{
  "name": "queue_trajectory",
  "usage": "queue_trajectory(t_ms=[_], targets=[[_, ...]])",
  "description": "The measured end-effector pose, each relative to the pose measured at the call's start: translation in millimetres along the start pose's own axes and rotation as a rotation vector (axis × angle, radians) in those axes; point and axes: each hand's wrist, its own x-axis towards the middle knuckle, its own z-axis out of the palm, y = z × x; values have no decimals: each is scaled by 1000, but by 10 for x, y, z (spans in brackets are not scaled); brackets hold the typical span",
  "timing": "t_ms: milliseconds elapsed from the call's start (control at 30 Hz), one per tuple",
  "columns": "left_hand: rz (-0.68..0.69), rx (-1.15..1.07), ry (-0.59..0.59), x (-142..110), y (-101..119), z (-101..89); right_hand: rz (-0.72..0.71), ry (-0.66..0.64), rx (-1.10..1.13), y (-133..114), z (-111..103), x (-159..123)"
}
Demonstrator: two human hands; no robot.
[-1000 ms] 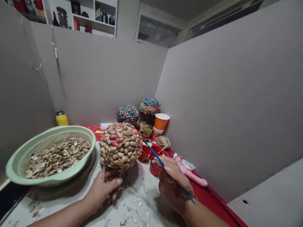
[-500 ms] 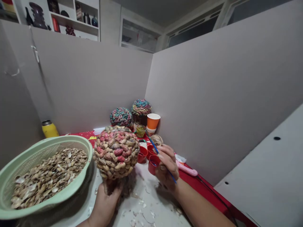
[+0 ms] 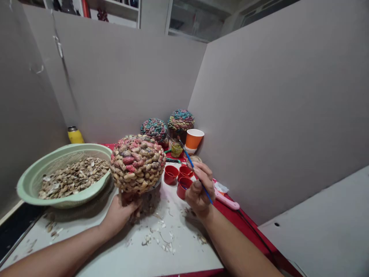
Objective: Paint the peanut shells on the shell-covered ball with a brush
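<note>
My left hand (image 3: 122, 211) is wrapped round the stem under a mushroom-shaped craft piece, whose rounded cap (image 3: 138, 165) is covered in peanut shells. Pink and red colour marks some of the upper shells; those lower down are plain tan. A thin blue paintbrush (image 3: 188, 157) is pinched in my right hand (image 3: 200, 186), its tip pointing up and away from the cap. Just left of that hand stand red cups, among them a front cup (image 3: 182, 188) with dark liquid and a left cup (image 3: 171, 175).
A green colander (image 3: 27, 188) of shell pieces stands at left. Behind are two multicoloured shell-covered pieces (image 3: 154, 129), orange paper cups (image 3: 194, 139) and a yellow bottle (image 3: 75, 135). A pink glue gun (image 3: 227, 201) lies at right. Shell scraps (image 3: 164, 242) litter the white board.
The brush has swung from beside the cap to upright, away from it. My left hand has turned the craft piece slightly. The camera view has shifted.
</note>
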Motion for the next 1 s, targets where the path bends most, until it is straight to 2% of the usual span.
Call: queue_trajectory(t_ms=[267, 533, 733, 1000], targets=[[-108, -109, -68, 38, -11, 20, -38, 26, 61, -235, 49, 129], [-174, -193, -105, 47, 82, 68, -19, 32, 59, -199, 63, 135], [-206, -281, -84, 36, 133, 25, 26, 52, 51, -152, 48, 125], [-334, -461, -96, 11, 280, -7, 37, 63, 103, -267, -27, 208]])
